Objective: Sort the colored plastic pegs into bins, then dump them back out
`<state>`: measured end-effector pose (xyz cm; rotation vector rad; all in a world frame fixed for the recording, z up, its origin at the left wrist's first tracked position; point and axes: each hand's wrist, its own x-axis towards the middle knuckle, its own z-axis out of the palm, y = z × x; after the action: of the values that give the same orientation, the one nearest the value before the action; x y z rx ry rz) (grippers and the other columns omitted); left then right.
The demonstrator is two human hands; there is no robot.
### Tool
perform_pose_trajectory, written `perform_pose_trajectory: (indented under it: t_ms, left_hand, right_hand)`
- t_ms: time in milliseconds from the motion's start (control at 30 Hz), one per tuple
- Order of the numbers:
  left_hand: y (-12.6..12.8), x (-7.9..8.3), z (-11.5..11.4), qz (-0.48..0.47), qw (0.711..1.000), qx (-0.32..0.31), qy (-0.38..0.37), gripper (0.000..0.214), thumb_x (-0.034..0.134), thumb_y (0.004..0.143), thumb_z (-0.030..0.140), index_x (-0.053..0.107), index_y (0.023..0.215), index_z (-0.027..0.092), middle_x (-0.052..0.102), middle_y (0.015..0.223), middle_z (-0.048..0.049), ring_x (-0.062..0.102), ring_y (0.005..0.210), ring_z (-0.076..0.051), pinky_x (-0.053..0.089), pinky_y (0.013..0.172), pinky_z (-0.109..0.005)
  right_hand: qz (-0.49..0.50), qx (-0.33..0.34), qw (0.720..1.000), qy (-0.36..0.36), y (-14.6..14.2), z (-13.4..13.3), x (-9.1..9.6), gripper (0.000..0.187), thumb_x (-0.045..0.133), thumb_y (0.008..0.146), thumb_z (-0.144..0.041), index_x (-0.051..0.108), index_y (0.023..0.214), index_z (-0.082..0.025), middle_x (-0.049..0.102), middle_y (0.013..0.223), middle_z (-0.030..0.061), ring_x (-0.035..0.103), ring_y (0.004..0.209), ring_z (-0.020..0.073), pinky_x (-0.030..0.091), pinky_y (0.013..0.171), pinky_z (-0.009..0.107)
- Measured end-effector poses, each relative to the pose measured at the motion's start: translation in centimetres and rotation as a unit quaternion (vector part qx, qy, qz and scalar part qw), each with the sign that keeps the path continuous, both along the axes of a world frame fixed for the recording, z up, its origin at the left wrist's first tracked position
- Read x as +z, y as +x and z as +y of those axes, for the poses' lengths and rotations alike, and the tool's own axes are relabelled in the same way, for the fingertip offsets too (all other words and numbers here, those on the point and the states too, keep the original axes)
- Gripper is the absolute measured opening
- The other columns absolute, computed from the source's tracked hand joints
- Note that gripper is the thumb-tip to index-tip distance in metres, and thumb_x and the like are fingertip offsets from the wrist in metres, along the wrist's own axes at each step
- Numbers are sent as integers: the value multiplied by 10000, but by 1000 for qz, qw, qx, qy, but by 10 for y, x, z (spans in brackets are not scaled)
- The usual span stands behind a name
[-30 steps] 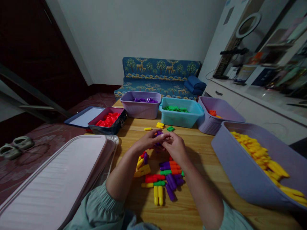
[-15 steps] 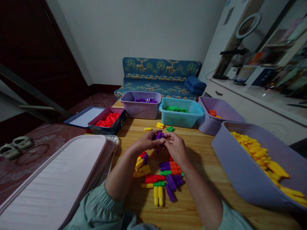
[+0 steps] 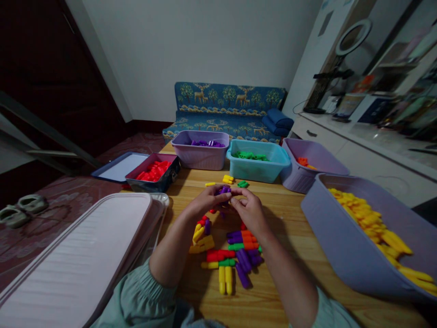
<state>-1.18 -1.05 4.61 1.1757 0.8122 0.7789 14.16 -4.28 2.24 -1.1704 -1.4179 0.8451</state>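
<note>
The L hand (image 3: 210,199) and R hand (image 3: 251,208) are close together over the worktop (image 3: 283,218), w/ the purple pcs (image 3: 225,190) btwn them. The L fingers (image 3: 222,197) are bent around these pcs and have hold of them, almost closed, w/ the thumb across the near side. The R fingers (image 3: 241,192) are curled, thumb and forefinger tips close to each other at the right edge of the same pcs; I can't tell if they grip or only touch. How many pcs are inside is hidden.

Just beyond the fingers lie the yellow pcs (image 3: 227,181) and, to their right, the green pcs (image 3: 243,184). Nearer to the body than the fingers, btwn the forearms, a mixed group (image 3: 244,259) is spread: red, yellow, green, orange, purple. At its near end, a yellow pair (image 3: 222,280) points to the body.

Farther ahead of the fingers stand the lilac tub (image 3: 200,158), slightly L, and the teal tub (image 3: 256,172), slightly R. To the R of the fingers are the orange-pcs tub (image 3: 295,177) and, nearer the body, the yellow-pcs tub (image 3: 341,241). L of the fingers and a bit beyond, the tin (image 3: 146,185) contains red pcs; the pink lid (image 3: 78,255) lies L too, but nearer.
</note>
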Motion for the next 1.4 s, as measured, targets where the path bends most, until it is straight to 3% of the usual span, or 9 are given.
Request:
perform_pose_trajectory:
  t_ms: [267,433,933,1067,1267,1400]
  left_hand:
    - [0,5,-3,-2,1000,-12,9,588,764,698,368,585,1202,125,672,1015,-124,657,752,-182,554,657,-302]
    - [-1,4,-3,-6,999,-28,20,601,761,704,380,576,1225,143,665,1059,-130,658,814,-205,555,686,-326]
    - [0,4,-7,18,998,-40,48,654,751,704,393,538,1271,147,589,807,-24,526,624,-101,435,540,-207]
    - [1,5,-7,11,998,-42,38,651,755,701,388,539,1269,157,599,839,-32,536,645,-104,444,554,-208]
    - [2,6,-7,24,999,-14,31,676,776,675,376,540,1272,162,623,837,-38,538,634,-101,446,562,-209]
    - [1,4,-6,28,998,-28,49,606,752,707,369,558,1248,178,638,910,-52,562,680,-115,457,565,-205]
  right_hand:
    - [-24,-11,1000,-8,0,2,-6,429,642,742,-318,579,1154,-221,665,1061,59,611,607,97,518,568,228]
    - [-32,-1,999,3,0,1,-5,488,651,734,-280,576,1214,-234,661,1094,69,623,659,122,519,582,241]
    - [-63,13,998,22,0,-2,2,498,639,689,-180,622,1181,-252,667,1095,59,640,737,155,534,626,272]
    - [-63,9,998,18,0,-2,1,480,634,690,-198,624,1166,-253,675,1075,52,632,711,145,523,591,246]
    - [-104,-13,994,13,-1,-1,-2,484,588,715,-208,607,1196,-252,677,1026,36,535,512,73,464,510,207]
    - [-87,-8,996,21,-2,-3,0,509,585,695,-178,610,1197,-255,675,1043,36,546,528,77,468,518,203]
